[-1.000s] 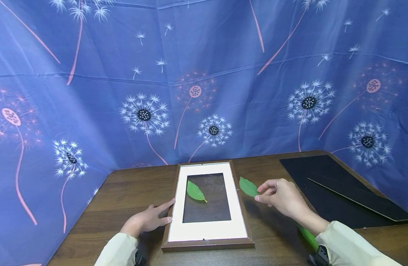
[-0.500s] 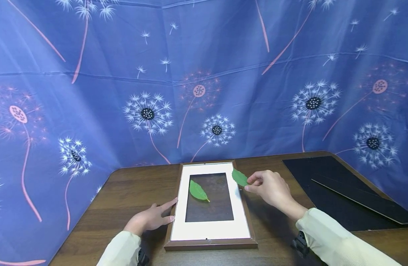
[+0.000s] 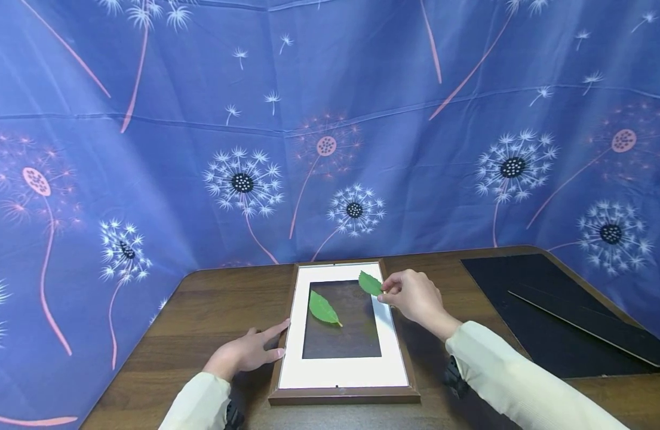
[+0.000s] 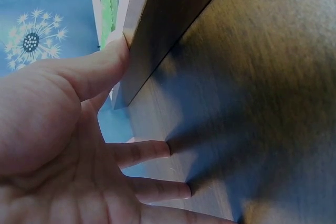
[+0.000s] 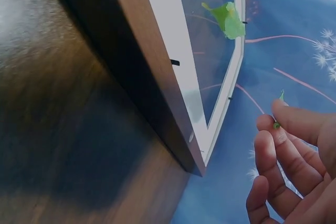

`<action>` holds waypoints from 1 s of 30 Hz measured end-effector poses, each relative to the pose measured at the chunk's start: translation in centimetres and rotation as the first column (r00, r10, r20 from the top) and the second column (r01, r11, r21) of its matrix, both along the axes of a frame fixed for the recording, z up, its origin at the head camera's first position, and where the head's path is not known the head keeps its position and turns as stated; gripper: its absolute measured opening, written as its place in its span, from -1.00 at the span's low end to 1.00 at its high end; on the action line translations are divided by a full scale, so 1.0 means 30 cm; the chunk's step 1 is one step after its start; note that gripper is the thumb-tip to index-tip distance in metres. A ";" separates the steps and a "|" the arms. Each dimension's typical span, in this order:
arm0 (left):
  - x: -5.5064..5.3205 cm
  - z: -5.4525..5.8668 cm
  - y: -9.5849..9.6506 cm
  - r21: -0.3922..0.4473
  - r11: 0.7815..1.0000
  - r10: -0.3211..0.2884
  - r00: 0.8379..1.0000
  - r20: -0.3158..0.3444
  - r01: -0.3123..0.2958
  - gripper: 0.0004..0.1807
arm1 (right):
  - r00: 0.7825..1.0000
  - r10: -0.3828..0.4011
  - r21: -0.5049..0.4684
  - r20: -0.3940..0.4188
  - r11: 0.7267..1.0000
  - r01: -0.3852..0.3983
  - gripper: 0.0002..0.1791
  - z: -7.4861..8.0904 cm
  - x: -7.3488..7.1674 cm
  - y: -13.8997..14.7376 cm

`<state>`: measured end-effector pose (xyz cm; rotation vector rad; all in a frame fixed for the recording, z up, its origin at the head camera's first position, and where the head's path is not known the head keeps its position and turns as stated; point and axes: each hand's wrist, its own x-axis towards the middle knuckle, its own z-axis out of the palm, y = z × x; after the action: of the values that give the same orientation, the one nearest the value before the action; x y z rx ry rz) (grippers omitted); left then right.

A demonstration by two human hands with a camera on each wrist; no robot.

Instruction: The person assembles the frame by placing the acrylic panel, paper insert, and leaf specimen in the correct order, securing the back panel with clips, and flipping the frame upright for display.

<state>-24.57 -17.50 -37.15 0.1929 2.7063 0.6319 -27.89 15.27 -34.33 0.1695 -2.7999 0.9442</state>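
Note:
A brown picture frame [image 3: 344,395] with a white mat [image 3: 340,373] lies on the wooden table, its dark middle panel showing inside the mat. One green leaf [image 3: 322,308] rests slantwise on the left of that panel. My right hand [image 3: 416,298] pinches a second green leaf [image 3: 370,283] by its stem end, over the panel's upper right corner. In the right wrist view the pinched stem [image 5: 276,125] shows between thumb and finger. My left hand [image 3: 249,351] touches the left side of the frame with thumb and index finger; its other fingers [image 4: 142,151] are spread down on the tabletop.
On the right of the table lies a black board [image 3: 523,286], with a narrower black piece [image 3: 582,322] on top of it. A blue curtain [image 3: 286,197] printed with dandelions rises behind the table and along its left side.
My right hand has carried its leaf leftward, from beside the frame to over the panel's upper right corner. My left hand has kept its place at the frame. The head view has shifted slightly.

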 end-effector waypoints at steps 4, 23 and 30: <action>0.001 0.002 0.003 -0.004 1.000 0.003 1.000 0.003 -0.003 -0.29 | 1.000 0.005 0.038 -0.001 0.999 -0.005 -0.85 -0.015 -0.028 -0.031; -0.001 0.002 0.007 -0.022 1.000 0.012 1.000 0.003 -0.012 -0.30 | 0.997 0.015 0.193 0.071 0.981 -0.028 -0.86 -0.036 -0.128 -0.156; -0.002 -0.002 0.011 -0.034 0.999 0.021 1.000 0.000 -0.021 -0.30 | 0.994 0.028 0.234 0.109 0.971 -0.053 -0.82 -0.044 -0.149 -0.184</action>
<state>-24.63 -17.19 -37.22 0.1565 2.7199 0.5915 -32.37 9.74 -35.65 0.2158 -3.0120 0.6414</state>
